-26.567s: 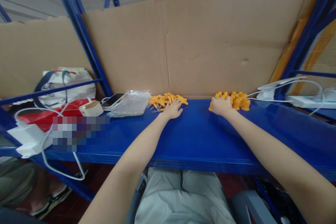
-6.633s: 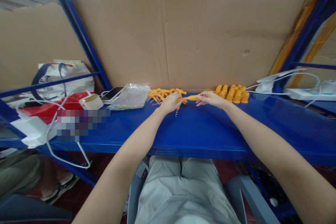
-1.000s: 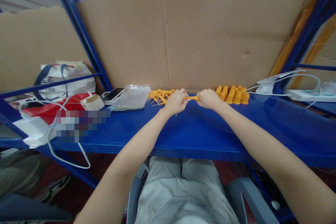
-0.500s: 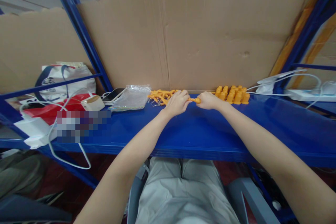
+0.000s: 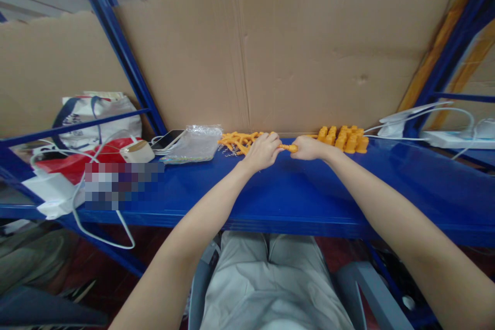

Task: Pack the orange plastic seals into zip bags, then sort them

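My left hand (image 5: pixel 263 152) and my right hand (image 5: pixel 309 148) are both closed on a slim orange plastic piece (image 5: pixel 288 148) with a rounded end. It spans the short gap between them above the blue shelf; the fingers hide most of its shape. Beside my left hand lies a pile of branching orange plastic parts (image 5: pixel 236 139), with small silvery bits (image 5: pixel 229 152), too small to name, in front of it. To the right of my right hand, several orange figure-like pieces (image 5: pixel 342 140) stand upright in rows.
A blue metal shelf (image 5: pixel 294 201) spans the front, backed by a cardboard sheet (image 5: pixel 301 56). Left are a clear plastic bag (image 5: pixel 193 147), a phone (image 5: pixel 169 140), a white charger (image 5: pixel 52 188) with cables and a cloth bag (image 5: pixel 104 118). A power strip (image 5: pixel 444 140) lies at right.
Both hands stay closed on the orange piece, and my right hand has shifted very slightly to the right. The surrounding parts look the same.
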`<state>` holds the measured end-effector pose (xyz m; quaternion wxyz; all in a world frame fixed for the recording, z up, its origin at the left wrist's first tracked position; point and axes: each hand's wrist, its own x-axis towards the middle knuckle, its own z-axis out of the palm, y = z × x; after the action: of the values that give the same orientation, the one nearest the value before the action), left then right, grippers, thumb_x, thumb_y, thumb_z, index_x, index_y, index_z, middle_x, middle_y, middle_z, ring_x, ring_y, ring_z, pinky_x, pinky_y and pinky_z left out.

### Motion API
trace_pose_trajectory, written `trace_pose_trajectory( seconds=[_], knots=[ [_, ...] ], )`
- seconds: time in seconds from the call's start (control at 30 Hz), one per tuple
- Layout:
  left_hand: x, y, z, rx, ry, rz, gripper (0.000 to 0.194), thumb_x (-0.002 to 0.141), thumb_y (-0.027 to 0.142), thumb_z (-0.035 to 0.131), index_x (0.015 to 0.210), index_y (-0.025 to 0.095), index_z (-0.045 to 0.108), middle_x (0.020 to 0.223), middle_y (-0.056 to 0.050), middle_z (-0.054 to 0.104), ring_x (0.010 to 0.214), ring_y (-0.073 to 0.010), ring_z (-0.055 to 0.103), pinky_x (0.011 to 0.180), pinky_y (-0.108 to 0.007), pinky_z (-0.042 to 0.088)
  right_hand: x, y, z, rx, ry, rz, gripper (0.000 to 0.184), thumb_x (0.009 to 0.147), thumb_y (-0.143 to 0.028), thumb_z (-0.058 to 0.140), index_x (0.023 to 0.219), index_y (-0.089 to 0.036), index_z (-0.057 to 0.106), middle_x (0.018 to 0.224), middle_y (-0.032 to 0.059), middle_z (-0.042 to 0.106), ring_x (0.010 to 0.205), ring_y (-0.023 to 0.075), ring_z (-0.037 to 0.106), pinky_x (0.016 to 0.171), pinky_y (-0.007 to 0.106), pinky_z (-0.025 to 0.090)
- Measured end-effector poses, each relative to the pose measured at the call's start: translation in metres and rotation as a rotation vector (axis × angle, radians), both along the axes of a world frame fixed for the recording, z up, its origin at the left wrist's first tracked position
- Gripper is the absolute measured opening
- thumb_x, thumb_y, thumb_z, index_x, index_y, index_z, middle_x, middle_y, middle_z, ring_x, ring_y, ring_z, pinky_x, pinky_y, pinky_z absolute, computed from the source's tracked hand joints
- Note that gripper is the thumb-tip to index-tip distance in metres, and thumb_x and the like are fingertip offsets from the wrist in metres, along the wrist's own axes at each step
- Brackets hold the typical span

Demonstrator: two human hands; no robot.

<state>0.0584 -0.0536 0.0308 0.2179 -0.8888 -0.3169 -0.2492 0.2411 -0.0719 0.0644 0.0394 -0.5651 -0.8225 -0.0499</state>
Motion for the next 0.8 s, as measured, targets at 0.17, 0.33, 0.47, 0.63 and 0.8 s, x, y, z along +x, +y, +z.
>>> trace_pose_trajectory(
  seconds=[0.17, 0.33, 0.47, 0.63, 0.8],
  knots=[
    [0.001, -0.001, 0.000, 0.018, 0.014, -0.001, 0.026, 0.100, 0.026, 0.043, 0.096, 0.016, 0.067, 0.103, -0.011, 0.064, 0.094, -0.0242, 0.057, 0.086, -0.037, 0.045, 0.003, -0.001, 0.001, -0.087, 0.080, 0.001, 0.018, 0.073, -0.015, 0.054, 0.061, -0.015, 0.067, 0.046, 0.0000, 0.054, 0.049, 0.0131, 0.051, 0.052, 0.024, 0.034],
    [0.001, -0.001, 0.000, 0.014, 0.014, -0.011, 0.027, 0.100, 0.026, 0.043, 0.097, 0.016, 0.068, 0.105, -0.012, 0.065, 0.093, -0.0245, 0.057, 0.087, -0.038, 0.046, 0.004, -0.002, -0.001, -0.126, 0.147, -0.002, 0.019, 0.071, -0.015, 0.053, 0.053, -0.017, 0.059, 0.044, -0.0014, 0.050, 0.047, 0.0122, 0.049, 0.051, 0.023, 0.034],
    [-0.001, 0.002, 0.000, -0.010, 0.004, -0.024, 0.026, 0.100, 0.028, 0.045, 0.096, 0.016, 0.068, 0.106, -0.012, 0.065, 0.095, -0.0244, 0.058, 0.088, -0.037, 0.046, 0.003, 0.002, -0.005, -0.046, 0.112, 0.009, 0.018, 0.071, -0.016, 0.054, 0.053, -0.018, 0.058, 0.044, -0.0022, 0.047, 0.047, 0.0111, 0.046, 0.050, 0.023, 0.031],
    [-0.007, 0.015, -0.006, -0.070, -0.041, -0.079, 0.024, 0.099, 0.032, 0.047, 0.093, 0.018, 0.066, 0.101, -0.009, 0.065, 0.096, -0.0234, 0.061, 0.087, -0.037, 0.048, 0.006, 0.008, -0.013, 0.050, 0.095, 0.055, 0.013, 0.074, -0.020, 0.056, 0.065, -0.017, 0.065, 0.055, -0.0003, 0.059, 0.053, 0.0121, 0.051, 0.053, 0.022, 0.032],
    [-0.015, 0.029, -0.012, -0.152, -0.130, -0.063, 0.017, 0.096, 0.025, 0.053, 0.088, 0.017, 0.066, 0.097, -0.008, 0.066, 0.097, -0.0220, 0.062, 0.088, -0.036, 0.049, 0.009, 0.012, -0.017, 0.116, 0.166, 0.082, 0.018, 0.080, -0.028, 0.063, 0.088, -0.014, 0.070, 0.078, 0.0057, 0.071, 0.065, 0.0154, 0.060, 0.060, 0.023, 0.037]
  ],
)
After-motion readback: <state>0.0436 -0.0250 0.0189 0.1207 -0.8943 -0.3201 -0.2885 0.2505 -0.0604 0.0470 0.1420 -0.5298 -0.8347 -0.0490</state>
